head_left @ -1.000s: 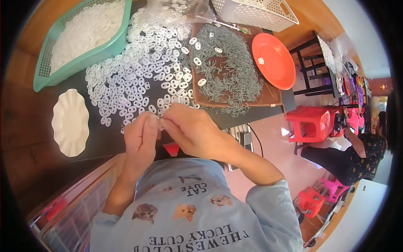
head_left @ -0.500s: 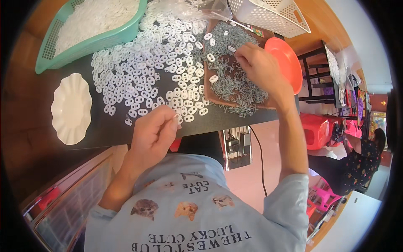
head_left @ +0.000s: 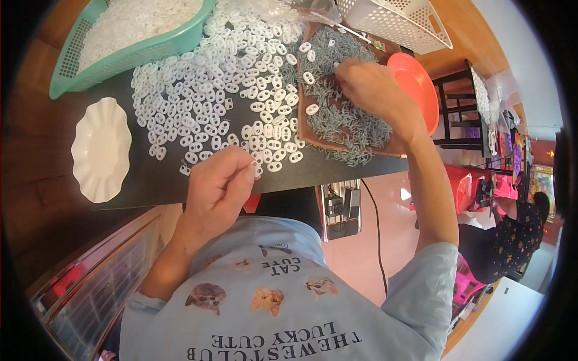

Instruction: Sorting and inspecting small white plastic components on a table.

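Note:
My left hand [head_left: 218,191] is closed at the table's near edge, thumb and forefinger pinching a small white piece that is mostly hidden. Beyond it spread many white oval two-hole pieces [head_left: 208,129], like cord-lock parts. Over a heap of small grey rod-shaped pieces [head_left: 352,135] bends my right hand [head_left: 379,90], its fingers curled down among them. Whatever its fingertips hold is out of sight. The heap lies on a brown tray or mat [head_left: 305,120], with a few white ovals on it.
A green basket [head_left: 180,43] full of white pieces stands far left, near a white scalloped dish [head_left: 101,150]. At right are a red plate [head_left: 415,84] and a white perforated basket [head_left: 415,27]. Another person [head_left: 518,234] sits far right. A cable [head_left: 376,228] hangs below the table.
My right hand's fingers have curled further into the grey heap, covering part of a white oval there. My left hand keeps its pinch. The whole view has shifted slightly.

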Tool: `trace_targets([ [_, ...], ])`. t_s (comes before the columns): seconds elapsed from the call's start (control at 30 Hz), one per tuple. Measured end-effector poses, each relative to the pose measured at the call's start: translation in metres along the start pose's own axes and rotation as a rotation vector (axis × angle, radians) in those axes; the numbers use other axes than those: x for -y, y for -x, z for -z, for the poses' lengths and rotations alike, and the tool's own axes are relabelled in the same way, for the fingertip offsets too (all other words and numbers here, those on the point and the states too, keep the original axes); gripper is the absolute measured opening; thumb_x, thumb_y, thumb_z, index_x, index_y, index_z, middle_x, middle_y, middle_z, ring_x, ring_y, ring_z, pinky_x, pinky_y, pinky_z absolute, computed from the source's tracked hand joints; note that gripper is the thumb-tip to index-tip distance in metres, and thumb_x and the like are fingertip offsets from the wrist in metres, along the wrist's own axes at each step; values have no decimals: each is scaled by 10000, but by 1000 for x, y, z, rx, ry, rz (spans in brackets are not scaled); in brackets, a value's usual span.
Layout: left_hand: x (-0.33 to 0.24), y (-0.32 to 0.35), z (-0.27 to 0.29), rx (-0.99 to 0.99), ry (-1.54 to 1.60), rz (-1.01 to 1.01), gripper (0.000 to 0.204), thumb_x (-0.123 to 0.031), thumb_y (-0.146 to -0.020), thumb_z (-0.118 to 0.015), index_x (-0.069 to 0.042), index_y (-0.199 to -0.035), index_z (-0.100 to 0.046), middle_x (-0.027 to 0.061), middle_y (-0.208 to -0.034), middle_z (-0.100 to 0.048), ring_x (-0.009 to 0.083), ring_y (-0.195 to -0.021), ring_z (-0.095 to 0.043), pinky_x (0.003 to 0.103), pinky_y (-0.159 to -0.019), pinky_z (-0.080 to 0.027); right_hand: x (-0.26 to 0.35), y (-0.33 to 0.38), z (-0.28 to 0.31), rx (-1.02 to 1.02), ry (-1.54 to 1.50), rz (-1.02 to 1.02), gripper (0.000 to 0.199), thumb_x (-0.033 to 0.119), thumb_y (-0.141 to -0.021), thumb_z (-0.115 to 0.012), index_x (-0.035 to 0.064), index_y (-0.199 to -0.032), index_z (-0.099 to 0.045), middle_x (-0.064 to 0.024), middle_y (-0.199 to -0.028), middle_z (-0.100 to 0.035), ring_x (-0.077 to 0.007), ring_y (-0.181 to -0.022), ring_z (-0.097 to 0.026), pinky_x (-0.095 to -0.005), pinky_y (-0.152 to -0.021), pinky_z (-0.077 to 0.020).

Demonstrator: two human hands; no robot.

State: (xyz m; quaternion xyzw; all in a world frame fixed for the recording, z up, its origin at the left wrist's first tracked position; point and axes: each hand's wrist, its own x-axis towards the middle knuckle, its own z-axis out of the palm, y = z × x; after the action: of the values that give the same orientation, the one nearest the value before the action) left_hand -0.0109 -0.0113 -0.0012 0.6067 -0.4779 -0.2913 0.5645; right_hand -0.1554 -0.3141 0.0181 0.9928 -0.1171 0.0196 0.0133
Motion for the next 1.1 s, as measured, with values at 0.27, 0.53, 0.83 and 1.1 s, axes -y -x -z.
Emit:
trace_targets([
  [0.27, -15, -10, -1, -47, 136, -6, 124, -25, -947, -506, 23, -881, -599, 11, -764, -576, 64, -638, -465, 218, -581, -381, 40, 7, 47, -149, -504, -241, 74, 65, -880, -604, 13, -928, -583, -71, -765, -577, -116, -669, -533, -276, -598, -446],
  [0.53, -15, -12, -8, -2, 325, 153, 145, -80, -981, -506, 2, -926, -612, -19, -809, -579, 27, -702, -451, 187, -627, -371, 76, 7, 30, -288, -689, 3, 72, 21, -912, -587, -1, -980, -578, -42, -785, -572, -107, -682, -556, -257, -607, -454],
  [0.83, -6, -6, -12, 13, 537, 206, 181, -161, -1011, -513, -11, -1019, -614, -9, -903, -628, 37, -762, -498, 191, -693, -406, 129, 9, 18, -229, -1379, -260, 56, 42, -937, -618, 18, -985, -602, 2, -828, -604, -69, -728, -582, -226, -628, -485],
  [1.1, 1, -10, -12, -89, 817, 233, 220, -151, -1010, -480, 9, -1089, -607, 91, -1079, -652, 160, -993, -627, 307, -855, -494, 160, 3, -9, -314, -1660, -232, 134, -7, -925, -616, 4, -1058, -624, -48, -972, -649, -108, -903, -626, -225, -732, -518],
])
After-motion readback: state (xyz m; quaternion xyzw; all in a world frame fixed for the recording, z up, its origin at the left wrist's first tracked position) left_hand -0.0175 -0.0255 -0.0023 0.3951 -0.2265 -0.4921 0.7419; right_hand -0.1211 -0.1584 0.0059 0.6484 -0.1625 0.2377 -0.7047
